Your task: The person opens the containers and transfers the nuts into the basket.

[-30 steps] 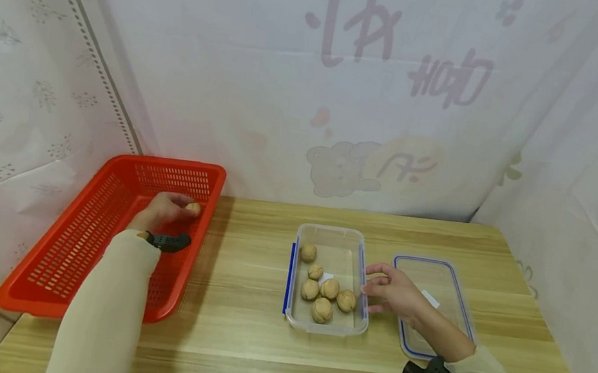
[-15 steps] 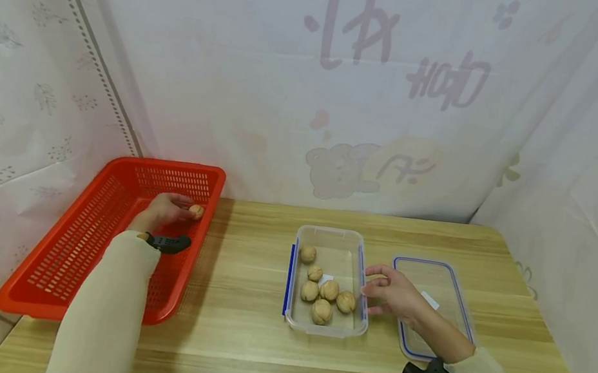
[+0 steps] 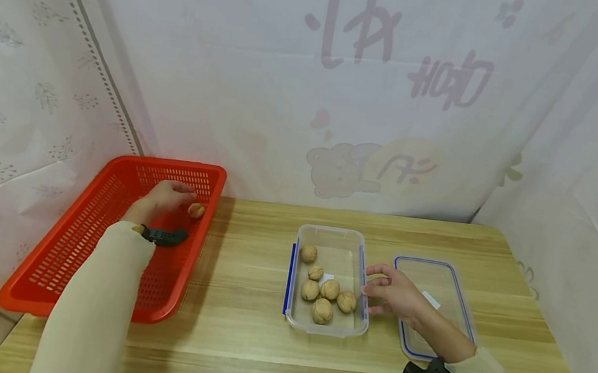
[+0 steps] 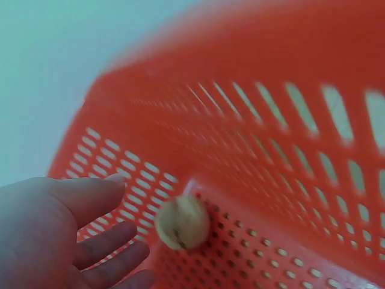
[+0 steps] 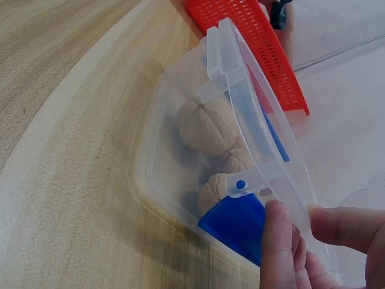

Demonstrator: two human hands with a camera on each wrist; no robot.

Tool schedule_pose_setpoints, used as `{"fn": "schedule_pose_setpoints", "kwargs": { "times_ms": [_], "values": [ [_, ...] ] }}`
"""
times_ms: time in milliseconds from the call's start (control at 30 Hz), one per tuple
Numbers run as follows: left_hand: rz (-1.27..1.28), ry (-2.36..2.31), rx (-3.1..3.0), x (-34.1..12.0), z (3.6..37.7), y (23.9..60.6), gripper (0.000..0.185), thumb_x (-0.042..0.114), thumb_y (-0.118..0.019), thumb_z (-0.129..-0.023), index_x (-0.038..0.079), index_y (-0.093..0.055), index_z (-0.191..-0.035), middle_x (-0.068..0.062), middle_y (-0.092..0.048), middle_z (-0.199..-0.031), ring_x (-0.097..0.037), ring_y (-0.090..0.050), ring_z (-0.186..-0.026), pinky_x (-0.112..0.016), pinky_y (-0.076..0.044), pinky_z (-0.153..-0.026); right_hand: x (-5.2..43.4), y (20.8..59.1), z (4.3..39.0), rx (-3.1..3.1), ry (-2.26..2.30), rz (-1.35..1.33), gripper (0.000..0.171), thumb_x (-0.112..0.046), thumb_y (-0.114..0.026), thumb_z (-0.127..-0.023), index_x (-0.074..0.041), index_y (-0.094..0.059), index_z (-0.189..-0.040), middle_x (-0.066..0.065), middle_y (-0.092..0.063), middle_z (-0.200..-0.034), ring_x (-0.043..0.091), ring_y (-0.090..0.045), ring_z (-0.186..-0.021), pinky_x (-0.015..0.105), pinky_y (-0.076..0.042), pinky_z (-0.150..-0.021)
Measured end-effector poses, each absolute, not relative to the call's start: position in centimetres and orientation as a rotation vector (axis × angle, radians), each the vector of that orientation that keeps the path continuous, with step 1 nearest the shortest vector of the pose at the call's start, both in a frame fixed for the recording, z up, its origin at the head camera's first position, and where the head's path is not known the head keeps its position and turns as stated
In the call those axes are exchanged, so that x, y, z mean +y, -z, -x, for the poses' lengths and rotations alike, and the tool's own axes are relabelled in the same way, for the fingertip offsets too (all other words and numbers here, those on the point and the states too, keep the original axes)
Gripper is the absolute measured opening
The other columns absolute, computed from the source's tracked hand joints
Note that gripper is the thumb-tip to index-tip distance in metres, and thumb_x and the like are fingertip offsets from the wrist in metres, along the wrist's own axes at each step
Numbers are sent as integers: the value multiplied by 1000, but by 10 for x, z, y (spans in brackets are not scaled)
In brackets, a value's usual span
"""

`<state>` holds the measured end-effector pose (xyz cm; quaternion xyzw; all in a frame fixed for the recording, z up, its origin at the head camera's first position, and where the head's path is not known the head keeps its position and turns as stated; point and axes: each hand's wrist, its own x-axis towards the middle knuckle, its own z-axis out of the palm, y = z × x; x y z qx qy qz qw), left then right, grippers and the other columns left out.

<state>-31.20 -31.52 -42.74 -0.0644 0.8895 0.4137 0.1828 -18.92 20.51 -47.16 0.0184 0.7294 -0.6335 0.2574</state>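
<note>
My left hand (image 3: 169, 195) is inside the red plastic basket (image 3: 193, 261), its fingers loosely spread and holding nothing. Just beyond those fingertips a walnut (image 4: 183, 223) lies on the perforated bottom near a corner, as the left wrist view shows. At the right side of a clear plastic box (image 3: 326, 330), my right hand (image 3: 396, 293) holds the rim. Its thumb (image 5: 343, 226) and fingers (image 5: 280, 241) are on either side of the wall in the right wrist view, beside a blue latch flap (image 5: 237, 226). Several walnuts (image 3: 322, 311) lie in the box.
To the right of the box, a clear lid (image 3: 446, 275) with a blue seal lies on the wooden table (image 3: 241, 366), partly under my right forearm. Printed white curtains (image 3: 269, 77) stand behind the table and along both sides.
My left hand has let go of the walnut and drawn slightly back and left from it; the walnut stays in the basket. My right hand and the box have not moved.
</note>
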Motion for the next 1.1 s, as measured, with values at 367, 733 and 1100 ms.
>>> {"fn": "schedule_pose_setpoints", "kwargs": {
  "times_ms": [367, 733, 1100],
  "values": [
    [-30, -1035, 2662, -303, 307, 396, 55, 26, -49, -109, -8, -36, -151, -34, -39, -151, -50, -38, -137, -63, -34, -113, 206, 472, 189, 1974, 1719, -39, 47, -2, -63, -98, 6, -40, -139, 14, -61, -107, 19, -64, -91, 36, -62, -73],
    [-228, -827, 2757, -290, 299, 376, 59, 28, -52, -107, -9, -36, -150, -34, -38, -152, -51, -36, -139, -66, -33, -111, 206, 471, 189, 1964, 1718, -36, 46, -1, -62, -99, 6, -40, -139, 14, -61, -106, 19, -64, -90, 34, -62, -72],
    [-423, -720, 2767, -268, 289, 362, 59, 26, -54, -107, -11, -37, -150, -32, -36, -153, -49, -31, -143, -65, -28, -114, 206, 467, 189, 1954, 1717, -39, 49, -2, -63, -99, 6, -39, -140, 14, -60, -106, 19, -63, -90, 34, -62, -72]
  ]
}}
